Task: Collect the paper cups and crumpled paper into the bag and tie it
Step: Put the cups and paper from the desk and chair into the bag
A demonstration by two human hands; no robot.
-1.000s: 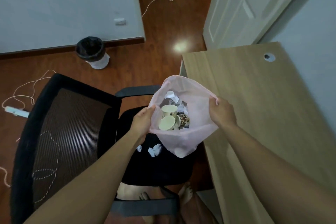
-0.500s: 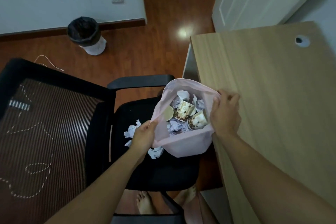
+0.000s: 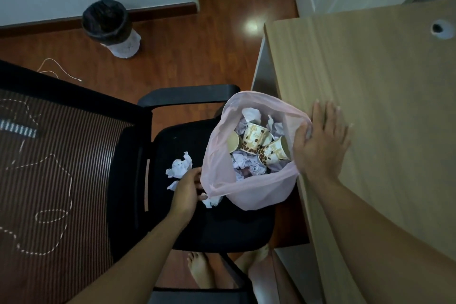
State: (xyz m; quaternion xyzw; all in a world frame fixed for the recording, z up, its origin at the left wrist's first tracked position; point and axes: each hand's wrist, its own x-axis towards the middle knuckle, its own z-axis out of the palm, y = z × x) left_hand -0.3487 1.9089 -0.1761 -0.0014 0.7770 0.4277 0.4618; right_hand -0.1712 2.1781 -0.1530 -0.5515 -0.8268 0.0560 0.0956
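A thin pink plastic bag (image 3: 246, 196) hangs open over the black chair seat (image 3: 222, 229), beside the desk edge. Inside lie paper cups with a coffee-bean print (image 3: 255, 138) and crumpled paper (image 3: 246, 168). My left hand (image 3: 188, 191) pinches the bag's near-left rim corner. My right hand (image 3: 320, 145) is at the right rim, with the thumb hooked on the plastic and the fingers stretched straight over the desk. Loose crumpled paper (image 3: 179, 168) lies on the seat just left of the bag, and another piece (image 3: 212, 201) lies under the bag's corner.
The wooden desk (image 3: 382, 106) fills the right side. The chair's mesh backrest (image 3: 49, 155) and armrest (image 3: 187, 96) stand to the left. A bin with a black liner (image 3: 106, 20) and a thin cable (image 3: 59, 71) are on the wooden floor. Bare feet (image 3: 199, 271) show below the seat.
The view has tilted further down. The bag has dropped closer to the seat, my left hand has moved down its rim, and my right hand's fingers have straightened out over the desk.
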